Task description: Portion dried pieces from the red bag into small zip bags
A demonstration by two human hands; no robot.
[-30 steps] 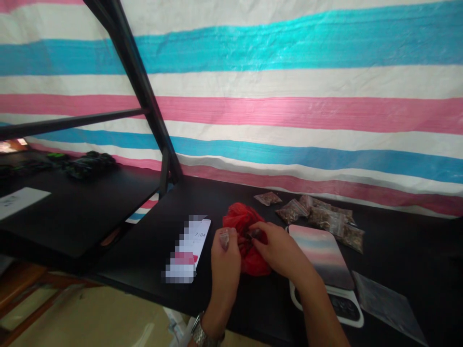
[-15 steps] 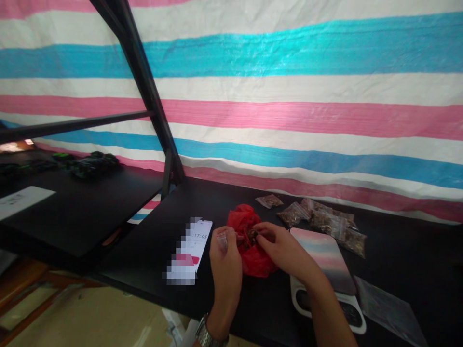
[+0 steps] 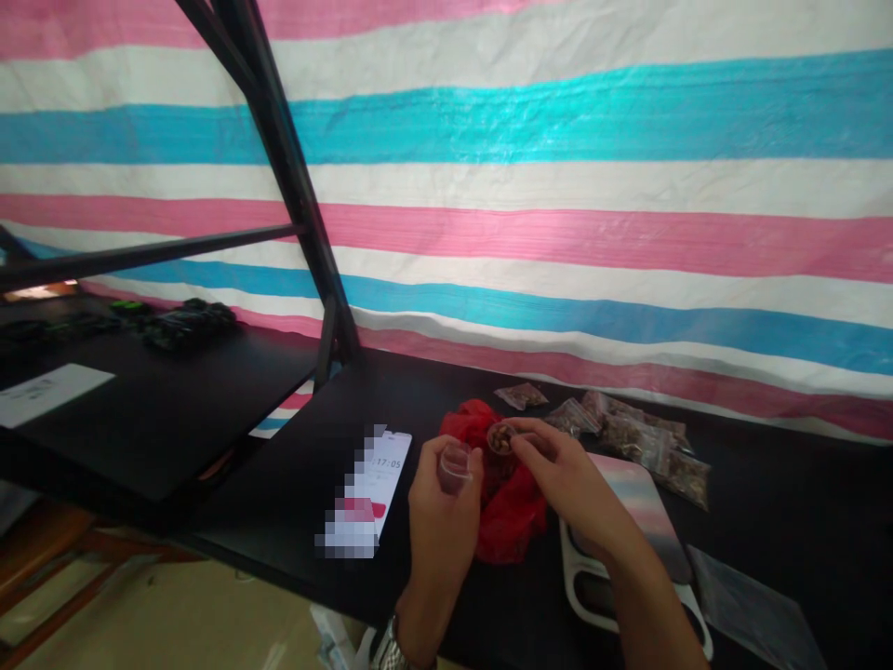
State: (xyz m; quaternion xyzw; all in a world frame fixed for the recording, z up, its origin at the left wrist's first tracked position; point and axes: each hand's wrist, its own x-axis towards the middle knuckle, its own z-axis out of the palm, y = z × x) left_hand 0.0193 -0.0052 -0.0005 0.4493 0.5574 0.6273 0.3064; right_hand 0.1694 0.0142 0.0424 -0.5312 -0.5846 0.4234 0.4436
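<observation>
My left hand [image 3: 445,493] is closed around a small clear plastic bag [image 3: 456,467], its mouth held open and rounded. My right hand [image 3: 558,465] pinches the rim of a small round cup [image 3: 500,439] filled with brown dried bits. Beneath both hands lies a crumpled red plastic bag [image 3: 513,521], opened at the top; its contents are mostly hidden by the cup and fingers. The cup is just above the red bag, a short way to the right of the clear bag.
A kitchen scale [image 3: 638,502] stands under my right forearm. Behind it lie several filled zip bags [image 3: 652,442], with one filled bag [image 3: 521,396] apart. Flat clear bags [image 3: 753,600] lie right. A phone [image 3: 373,493] is left; a black metal post [image 3: 299,195] rises behind.
My right hand has come up out of the red bag with the filled cup. The clear bag in my left hand is now opened wider and turned toward the cup.
</observation>
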